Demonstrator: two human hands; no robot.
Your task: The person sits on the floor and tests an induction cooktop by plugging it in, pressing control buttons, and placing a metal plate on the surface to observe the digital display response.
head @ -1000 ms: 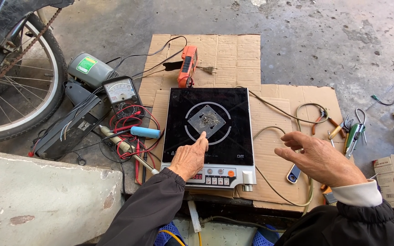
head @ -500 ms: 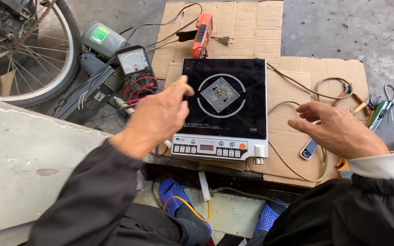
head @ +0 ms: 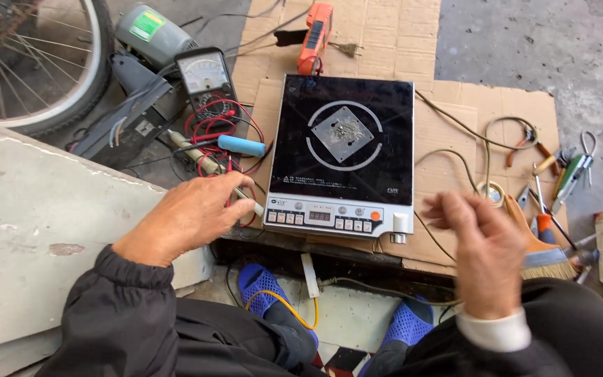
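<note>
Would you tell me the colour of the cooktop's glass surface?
Black, with a white ring marking, on the cooktop; the head view shows it.

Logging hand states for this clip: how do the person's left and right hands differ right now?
The left hand reaches low to the tools beside the induction cooker, fingers closing on a slim soldering iron; the right hand is raised over the cardboard, holding nothing that shows. The left is sharp and palm-down; the right is blurred, with fingers loosely curled. Both come out of dark sleeves.
</note>
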